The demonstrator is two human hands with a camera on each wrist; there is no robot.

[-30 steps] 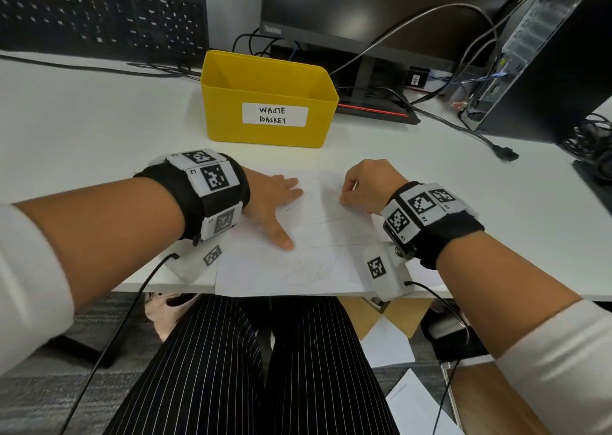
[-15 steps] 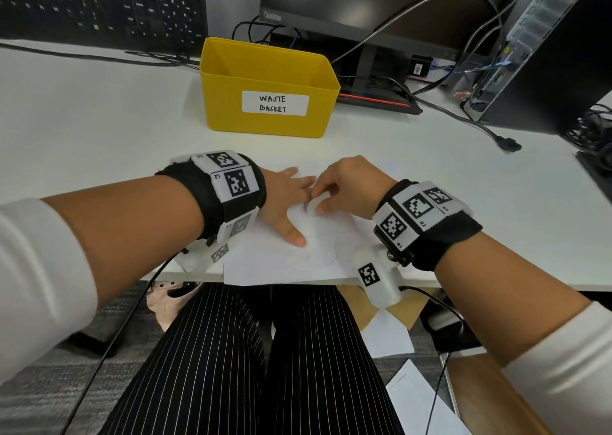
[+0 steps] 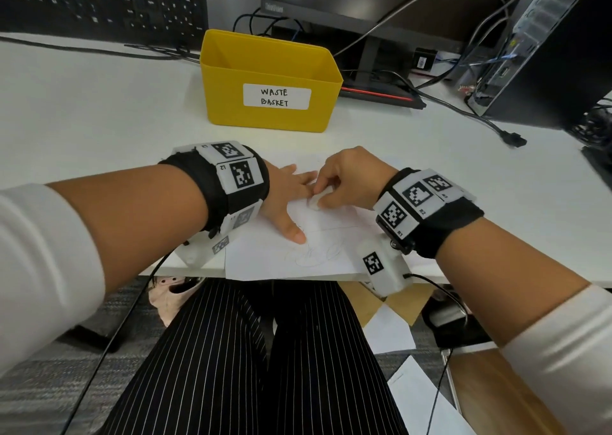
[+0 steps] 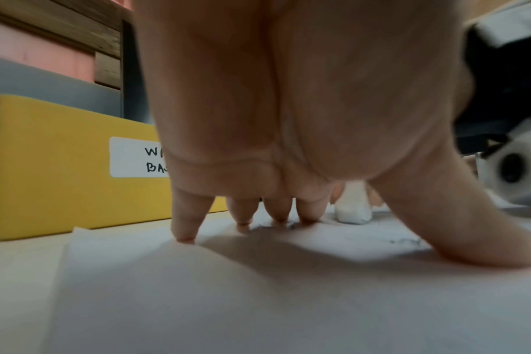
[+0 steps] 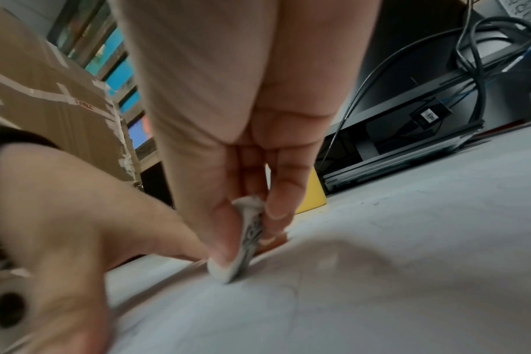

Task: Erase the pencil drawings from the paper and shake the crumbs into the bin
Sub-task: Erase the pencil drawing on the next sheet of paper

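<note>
I see my left hand spread flat, fingertips and thumb pressing the white sheet of paper at the desk's near edge. My right hand pinches the small white eraser, tilted, lower end on the paper, just beside the left fingers. The yellow plastic waste basket stands beyond.

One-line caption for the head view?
Left hand pins paper while right hand rubs eraser before yellow bin.

Bin label half hidden behind left hand; paper foreground blurred in right wrist view
</note>
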